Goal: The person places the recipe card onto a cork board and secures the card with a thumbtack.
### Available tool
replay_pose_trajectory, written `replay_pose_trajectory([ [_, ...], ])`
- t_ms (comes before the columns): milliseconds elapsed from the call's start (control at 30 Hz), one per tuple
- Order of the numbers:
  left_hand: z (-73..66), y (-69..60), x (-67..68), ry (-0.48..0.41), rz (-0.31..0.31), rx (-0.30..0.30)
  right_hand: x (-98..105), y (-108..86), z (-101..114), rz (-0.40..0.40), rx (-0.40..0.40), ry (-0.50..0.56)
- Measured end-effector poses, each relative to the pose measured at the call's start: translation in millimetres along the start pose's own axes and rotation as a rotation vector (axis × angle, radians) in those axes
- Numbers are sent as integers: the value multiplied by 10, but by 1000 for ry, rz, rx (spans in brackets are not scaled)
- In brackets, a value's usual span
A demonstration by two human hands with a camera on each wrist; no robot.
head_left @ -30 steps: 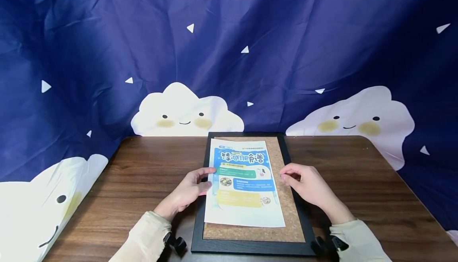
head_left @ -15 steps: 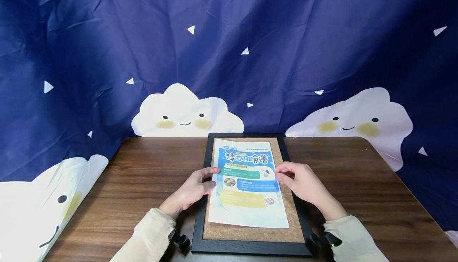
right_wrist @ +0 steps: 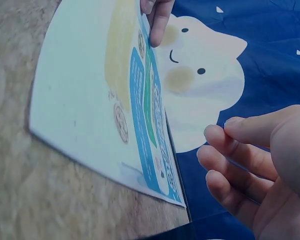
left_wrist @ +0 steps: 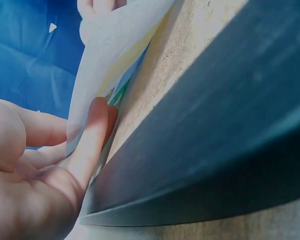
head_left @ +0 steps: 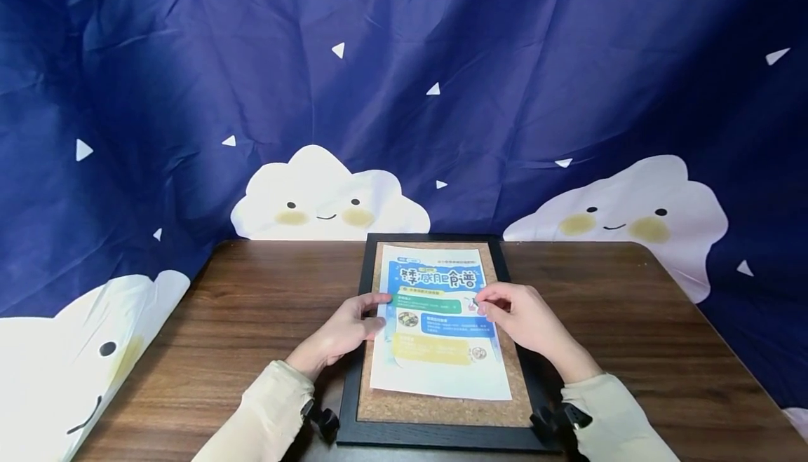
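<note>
Paper sheet (head_left: pixel 442 322), one and only one, sits over one cork board (head_left: pixel 442 410) inside one black frame (head_left: pixel 442 437), and bare cork shows below it and down its right side! Three coloured text boxes run down the print: green, blue, yellow. Two little round food pictures go with them.

Two hands in play, folks. On the left side, the left hand (head_left: pixel 341 327) has its thumb and fingers clamped on the sheet's left edge, and from the left wrist that edge looks raised off the cork. Across on the other side, the right hand (head_left: pixel 530 318) hovers over the sheet's right part, thumb and index finger together on one tiny bluish object (right_wrist: pixel 223 125), too small to name! The right wrist view shows those fingertips clear of the paper, the three other fingers loosely bent.

Two cream sleeves (head_left: pixel 271 413) come in from the near side, two dark wrist devices (head_left: pixel 325 421) strapped on, one per arm. Under it all, one brown wood-grain worktop (head_left: pixel 284 287); behind, one deep-blue curtain (head_left: pixel 379 62) scattered with white triangles, three smiling clouds (head_left: pixel 331 188) plain to see and a pale sliver at the far right edge.
</note>
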State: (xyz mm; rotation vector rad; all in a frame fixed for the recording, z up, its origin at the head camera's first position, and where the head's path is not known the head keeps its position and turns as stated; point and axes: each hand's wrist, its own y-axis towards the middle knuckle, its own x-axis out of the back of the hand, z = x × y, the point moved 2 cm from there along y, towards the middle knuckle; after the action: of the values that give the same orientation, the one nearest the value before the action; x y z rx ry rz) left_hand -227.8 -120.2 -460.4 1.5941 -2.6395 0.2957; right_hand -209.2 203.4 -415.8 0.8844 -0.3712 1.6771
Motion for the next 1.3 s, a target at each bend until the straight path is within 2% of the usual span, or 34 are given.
replay_pose_trajectory([
  [333,-18,14,-3,25,3,21,-73,58,33,2,-8,4],
  [467,-61,-8,12,102,-32,28,-91,65,40,4,-3,2],
  [567,-108,-28,16,161,-33,15,-91,69,45,3,5,6],
  [733,-146,-49,8,187,-7,6,-93,75,57,11,2,14],
  [900,-176,-59,30,235,-44,-3,-96,80,69,21,-14,9],
  [1167,-278,-105,59,469,-161,-26,-84,112,51,17,-13,5],
  [1300,-290,-104,38,584,-177,-89,-91,145,29,22,-12,3],
])
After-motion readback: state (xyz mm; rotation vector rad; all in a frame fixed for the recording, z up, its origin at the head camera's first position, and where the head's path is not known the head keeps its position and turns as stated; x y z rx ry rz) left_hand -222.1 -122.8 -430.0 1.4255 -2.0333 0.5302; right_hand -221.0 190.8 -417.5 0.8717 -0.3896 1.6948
